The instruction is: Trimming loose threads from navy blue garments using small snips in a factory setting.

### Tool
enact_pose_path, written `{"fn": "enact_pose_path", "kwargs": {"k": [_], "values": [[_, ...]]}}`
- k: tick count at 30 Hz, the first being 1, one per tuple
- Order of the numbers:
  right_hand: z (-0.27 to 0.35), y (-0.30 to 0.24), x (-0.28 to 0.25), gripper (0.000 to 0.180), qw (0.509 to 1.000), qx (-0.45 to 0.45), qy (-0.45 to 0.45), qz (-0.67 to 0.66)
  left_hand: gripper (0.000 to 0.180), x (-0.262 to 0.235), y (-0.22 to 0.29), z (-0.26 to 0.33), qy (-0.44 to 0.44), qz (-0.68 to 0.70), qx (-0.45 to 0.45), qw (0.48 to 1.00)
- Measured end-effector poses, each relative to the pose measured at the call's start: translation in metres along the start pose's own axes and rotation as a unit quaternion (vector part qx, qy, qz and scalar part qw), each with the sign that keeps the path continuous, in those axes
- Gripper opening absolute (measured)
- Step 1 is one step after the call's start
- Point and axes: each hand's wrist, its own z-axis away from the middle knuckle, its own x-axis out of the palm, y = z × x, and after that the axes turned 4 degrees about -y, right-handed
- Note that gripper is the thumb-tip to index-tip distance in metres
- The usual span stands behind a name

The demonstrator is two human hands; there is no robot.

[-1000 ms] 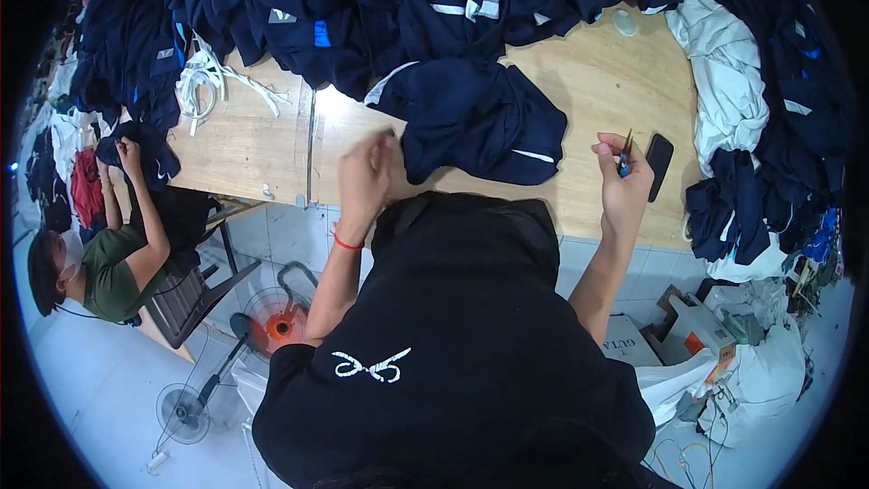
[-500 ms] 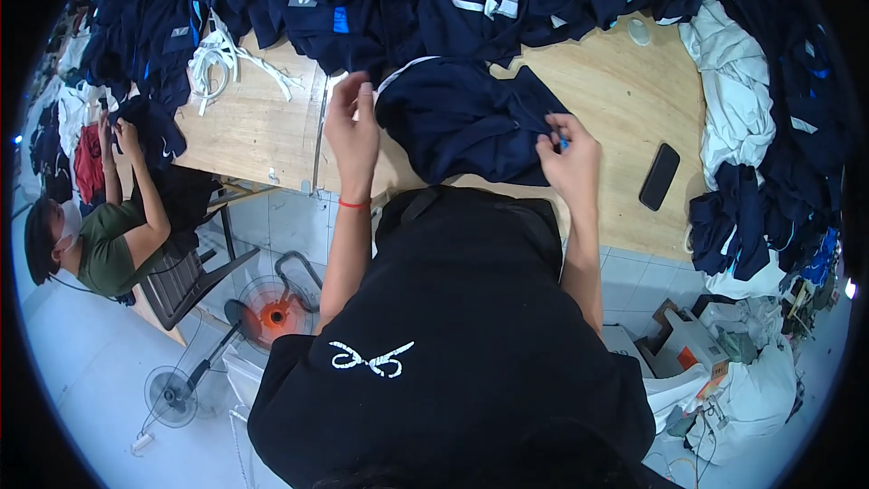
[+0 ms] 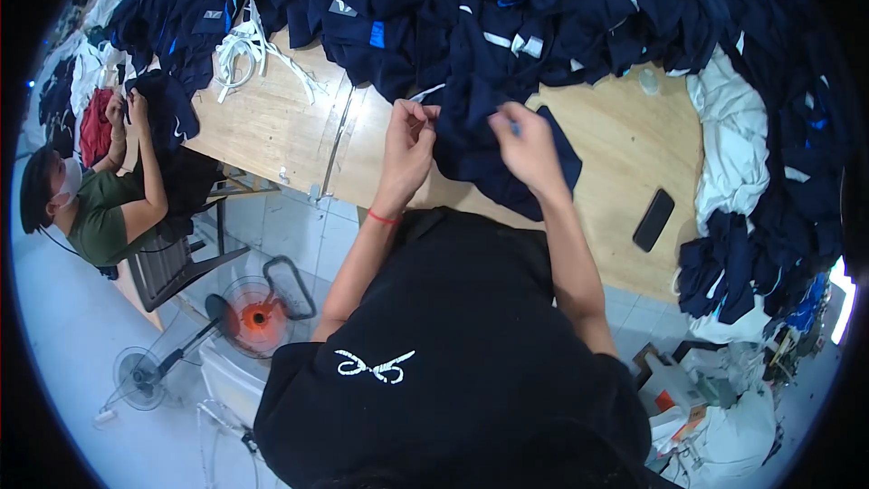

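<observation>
A navy garment (image 3: 493, 177) lies bunched on the wooden table in front of me, its upper part raised between my hands. At its left edge my left hand (image 3: 410, 147) is closed, fingertips pinching the cloth. Over the garment's right part is my right hand (image 3: 529, 152), slightly smeared by motion. Its fingers are closed round a small blue thing (image 3: 516, 128), mostly hidden, whose kind I cannot make out. A red cord circles my left wrist.
Navy garments (image 3: 398, 9) heap along the far edge. White ties (image 3: 243, 59) lie left on the table (image 3: 281, 127); a black phone (image 3: 654, 220) and white cloth (image 3: 731, 140) lie right. A co-worker (image 3: 104, 217) sits left, near a standing fan (image 3: 258, 317).
My left hand has gone from spread fingers to a pinch at the garment's edge. My right hand has moved left and closer to it. The garment is partly lifted and gathered.
</observation>
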Motion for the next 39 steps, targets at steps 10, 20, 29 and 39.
{"fn": "enact_pose_path", "kwargs": {"k": [10,20,29,39], "values": [[0.061,-0.081,-0.113,0.018,0.845,0.178,0.212,-0.459,0.055,0.062,0.035,0.004,-0.375,-0.062,-0.008,0.925],[0.082,-0.02,-0.117,0.01,0.961,0.127,0.245,-0.014,0.015,0.042,0.064,-0.014,-0.151,-0.035,-0.116,0.981],[0.062,-0.07,-0.054,0.02,0.991,-0.015,0.13,-0.043,0.016,0.06,0.125,-0.013,-0.198,-0.086,-0.091,0.972],[0.072,-0.067,-0.091,0.009,0.908,0.05,0.096,-0.404,0.015,0.046,0.119,-0.025,-0.261,-0.245,-0.004,0.934]]}}
